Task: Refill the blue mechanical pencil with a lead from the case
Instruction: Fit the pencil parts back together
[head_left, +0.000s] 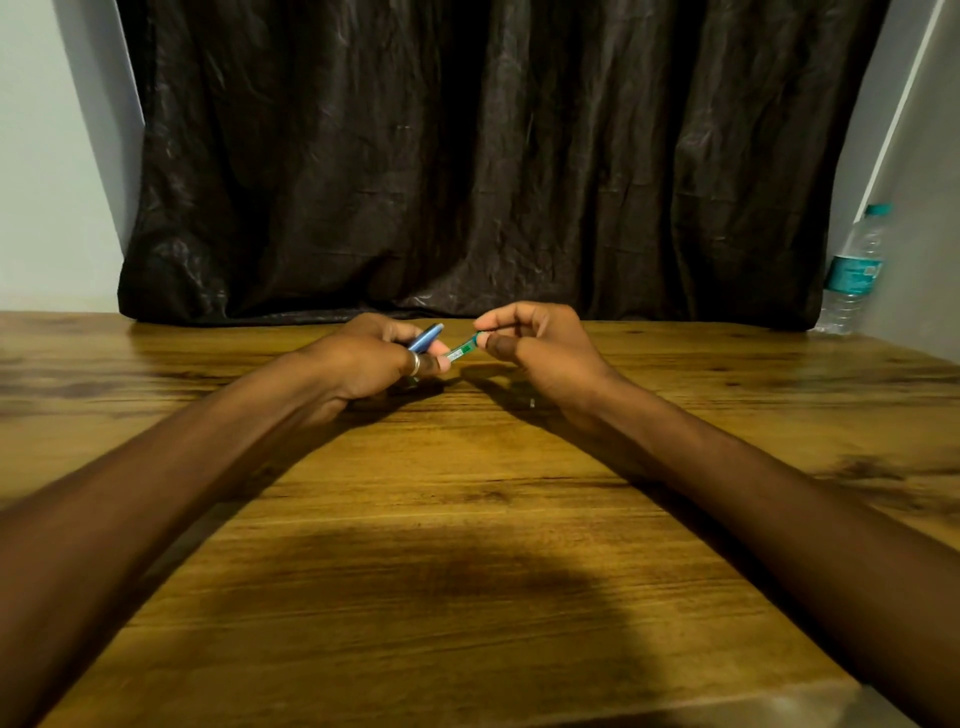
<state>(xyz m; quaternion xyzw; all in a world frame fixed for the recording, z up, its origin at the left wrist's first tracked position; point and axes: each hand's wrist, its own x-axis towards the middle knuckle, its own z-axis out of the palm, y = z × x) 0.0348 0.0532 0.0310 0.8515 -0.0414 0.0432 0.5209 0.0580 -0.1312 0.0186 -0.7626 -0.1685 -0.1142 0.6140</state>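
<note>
My left hand (371, 358) is closed around the blue mechanical pencil (426, 338), whose upper end sticks out between the fingers, pointing up and right. A ring sits on one finger. The small green lead case (461, 351) spans the gap between both hands: my right hand (530, 345) pinches its right end between thumb and forefinger, and my left thumb and fingertip touch its left end. Both hands hover just above the wooden table (467, 519) at its far middle. No loose lead is visible.
A dark crinkled curtain (467, 156) hangs behind the table's far edge. A clear water bottle (854, 270) with a teal cap and label stands at the far right against the wall. My forearms stretch over the table from both near corners.
</note>
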